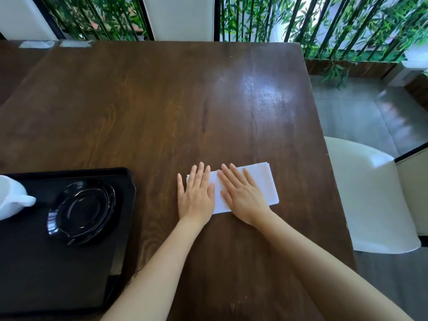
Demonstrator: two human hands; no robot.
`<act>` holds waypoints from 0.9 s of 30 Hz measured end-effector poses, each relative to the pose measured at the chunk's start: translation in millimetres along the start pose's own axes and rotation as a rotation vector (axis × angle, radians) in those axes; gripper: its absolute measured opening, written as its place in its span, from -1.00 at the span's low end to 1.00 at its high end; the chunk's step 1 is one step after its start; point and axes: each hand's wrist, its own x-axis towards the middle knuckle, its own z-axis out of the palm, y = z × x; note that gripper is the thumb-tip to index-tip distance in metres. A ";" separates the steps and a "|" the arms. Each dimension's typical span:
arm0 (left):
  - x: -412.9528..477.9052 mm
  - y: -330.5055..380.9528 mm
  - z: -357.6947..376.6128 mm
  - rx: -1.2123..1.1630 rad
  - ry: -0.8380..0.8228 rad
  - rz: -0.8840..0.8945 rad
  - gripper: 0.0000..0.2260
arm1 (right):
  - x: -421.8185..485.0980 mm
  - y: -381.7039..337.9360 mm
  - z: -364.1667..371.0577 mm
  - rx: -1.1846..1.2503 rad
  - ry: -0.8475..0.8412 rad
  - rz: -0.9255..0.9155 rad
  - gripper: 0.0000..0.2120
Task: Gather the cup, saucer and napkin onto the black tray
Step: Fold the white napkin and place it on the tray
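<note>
Currently both our hands are flat, palms down, fingers spread, gripping nothing. Left hand (196, 194) presses the left end of the napkin (245, 188); right hand (242, 193) lies across its middle. Napkin is a folded white rectangle, several layers showing at the far right corner, lying on the table (150, 100) toward the near right part of the top, well apart from the tray.

Black tray (69, 274) sits at the near left edge of the table. Saucer (81, 210), black and glossy, is on it already, toward the tray's far right corner. Cup (12, 197), white, handle pointing right, stands on the tray's far left, beside the saucer, not on it; partly cut off by the frame edge.

Our read: cup and saucer done, napkin is the last item. Step in hand looks like flattening or squaring the fold before pickup.

Next move needs a pinch at one edge, with fingers slid under all layers so the stack doesn't fan out, then carry left and lay it on bare tray floor near the front, clear of the saucer.
</note>
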 end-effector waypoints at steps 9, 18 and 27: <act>1.6 -8.4 -2.8 -0.012 -0.022 0.062 -0.48 | -12.0 22.8 -2.6 -0.086 0.035 0.171 -0.39; 2.8 -7.1 -3.2 0.020 -0.046 0.065 -0.46 | -19.7 37.0 -15.0 0.070 0.073 0.207 -0.50; -13.5 -11.3 -46.2 -0.851 0.195 -0.612 -0.48 | -33.2 31.6 -52.2 0.459 0.318 0.544 -0.48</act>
